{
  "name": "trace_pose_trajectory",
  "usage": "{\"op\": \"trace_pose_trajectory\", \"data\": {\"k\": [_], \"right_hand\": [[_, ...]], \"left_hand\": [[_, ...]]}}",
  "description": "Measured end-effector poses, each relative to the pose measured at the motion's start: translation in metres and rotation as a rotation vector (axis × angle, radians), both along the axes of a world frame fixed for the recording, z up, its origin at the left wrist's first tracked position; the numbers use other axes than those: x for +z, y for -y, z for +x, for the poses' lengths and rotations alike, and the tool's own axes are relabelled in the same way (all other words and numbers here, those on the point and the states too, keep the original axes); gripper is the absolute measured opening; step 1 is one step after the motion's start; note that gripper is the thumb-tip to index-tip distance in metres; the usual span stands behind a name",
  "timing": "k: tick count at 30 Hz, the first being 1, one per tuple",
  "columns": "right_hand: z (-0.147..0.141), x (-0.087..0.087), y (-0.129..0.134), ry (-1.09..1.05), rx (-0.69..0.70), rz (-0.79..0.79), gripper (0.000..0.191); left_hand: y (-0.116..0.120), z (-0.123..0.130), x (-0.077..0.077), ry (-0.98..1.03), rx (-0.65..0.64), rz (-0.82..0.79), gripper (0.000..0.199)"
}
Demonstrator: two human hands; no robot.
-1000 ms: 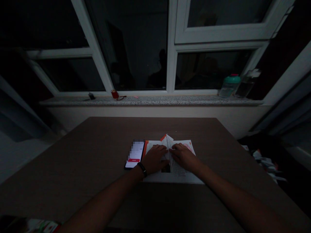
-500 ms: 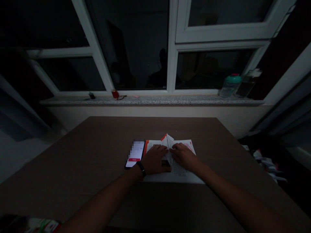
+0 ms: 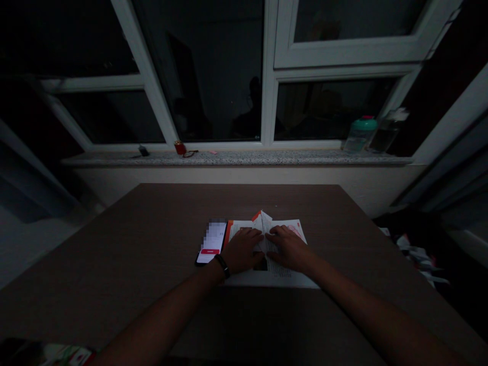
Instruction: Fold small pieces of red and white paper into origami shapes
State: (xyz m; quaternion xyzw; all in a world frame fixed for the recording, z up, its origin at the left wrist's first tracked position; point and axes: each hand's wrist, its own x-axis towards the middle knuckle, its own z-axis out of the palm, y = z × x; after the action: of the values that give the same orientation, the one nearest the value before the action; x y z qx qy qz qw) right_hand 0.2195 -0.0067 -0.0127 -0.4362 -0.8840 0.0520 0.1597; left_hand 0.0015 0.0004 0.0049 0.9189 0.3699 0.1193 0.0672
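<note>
A folded sheet of printed paper point(image 3: 262, 221) with an orange corner lies on a larger printed sheet or booklet point(image 3: 244, 279) in the middle of the table. My left hand point(image 3: 244, 250), with a dark band at the wrist, rests on the left half of the fold, fingers stretched and thumb apart. On the right half lies my right hand point(image 3: 288, 247), its fingers flat and its thumb spread toward the middle crease. The fingertips of the two hands nearly meet at the crease. Just left of my left hand is a phone point(image 3: 214, 239) with its screen lit.
The brown table point(image 3: 152, 218) reaches to a wall below a window. On the stone sill point(image 3: 244, 157) stand a teal-lidded bottle point(image 3: 360, 134), a clear bottle point(image 3: 387, 131) and a small red jar point(image 3: 179, 148). A colourful item point(image 3: 64, 353) shows at the bottom left.
My right thumb has moved out from the fingers, toward the crease. The paper between my hands looks flatter. My left hand has hardly moved.
</note>
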Motion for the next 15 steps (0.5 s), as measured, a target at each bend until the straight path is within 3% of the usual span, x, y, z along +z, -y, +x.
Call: {"op": "trace_pose_trajectory", "data": {"k": [8,15], "right_hand": [[0.003,0.000,0.003,-0.007,0.036,-0.028,0.067],[0.006,0.003,-0.001,0.010,0.060,-0.047,0.039]], "left_hand": [[-0.001,-0.002,-0.006,0.004,-0.011,0.027,0.037],[-0.003,-0.001,-0.012,0.009,-0.004,0.046,0.034]]}}
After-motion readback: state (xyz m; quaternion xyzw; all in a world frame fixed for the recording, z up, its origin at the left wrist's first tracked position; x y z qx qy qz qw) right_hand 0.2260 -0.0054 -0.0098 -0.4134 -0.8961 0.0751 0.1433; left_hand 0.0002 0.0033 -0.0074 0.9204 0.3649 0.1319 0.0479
